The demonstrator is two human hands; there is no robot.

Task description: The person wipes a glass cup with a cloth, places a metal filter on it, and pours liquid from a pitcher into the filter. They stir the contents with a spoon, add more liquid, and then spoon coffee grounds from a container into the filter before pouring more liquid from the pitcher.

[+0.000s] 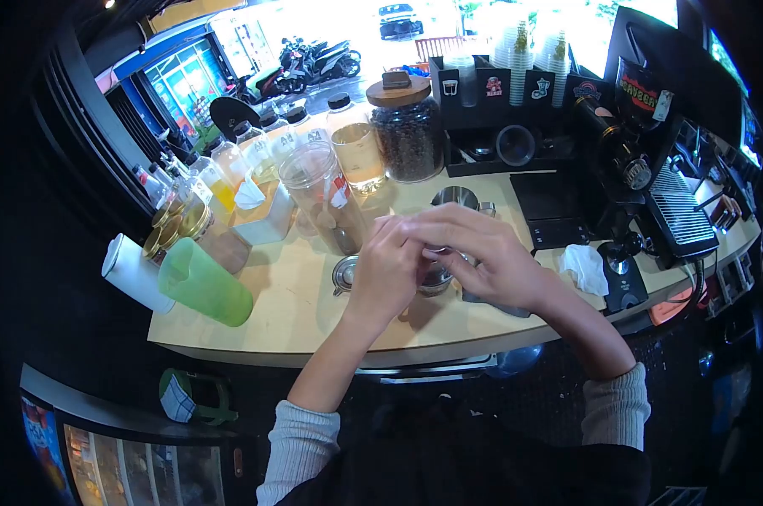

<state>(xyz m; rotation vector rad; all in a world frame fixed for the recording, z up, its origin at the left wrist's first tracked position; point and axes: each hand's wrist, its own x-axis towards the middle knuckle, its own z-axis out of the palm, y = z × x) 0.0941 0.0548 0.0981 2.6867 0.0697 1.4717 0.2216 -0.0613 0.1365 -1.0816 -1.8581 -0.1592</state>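
My left hand (390, 266) and my right hand (487, 253) meet above the counter, fingers curled and overlapping. Whatever they grip is hidden behind the fingers. Directly beneath them shows part of a small clear vessel (436, 285), mostly covered by the hands. To the left of my left wrist lies a small round metal item (344, 275), perhaps a strainer. Behind my right hand stands a metal pitcher (456, 197). A tall clear container with spoons (321, 190) is just beyond my left hand.
On the counter's left are a green pitcher (204, 282), a white tumbler (135, 274), a tissue box (263, 215) and several bottles. A coffee-bean jar (407, 135) stands at the back. To the right are a grinder (609, 139), a crumpled white cloth (585, 269) and an espresso machine (683, 215).
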